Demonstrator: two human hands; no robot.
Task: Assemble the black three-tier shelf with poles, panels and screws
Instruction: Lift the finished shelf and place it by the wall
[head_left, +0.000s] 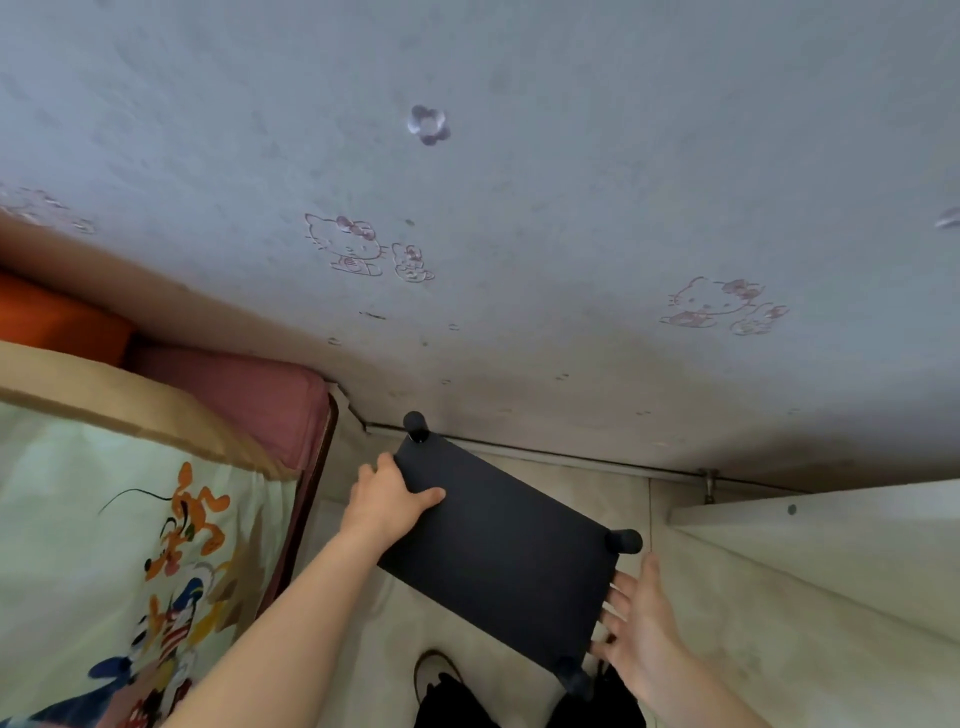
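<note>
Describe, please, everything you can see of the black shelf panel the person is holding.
The black shelf panel is a flat, matte rectangle, seemingly coated board, seen from above and turned diagonally over the pale floor near the wall. Three rounded black pole ends rise at its far, right and near corners; the fourth corner is hidden. The left hand grips its left edge, thumb lying on top. The right hand meets its right edge with fingers spread and straight.

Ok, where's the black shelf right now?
In the head view, the black shelf sits low and centre over the floor, between the left hand and right hand, near the wall.
</note>
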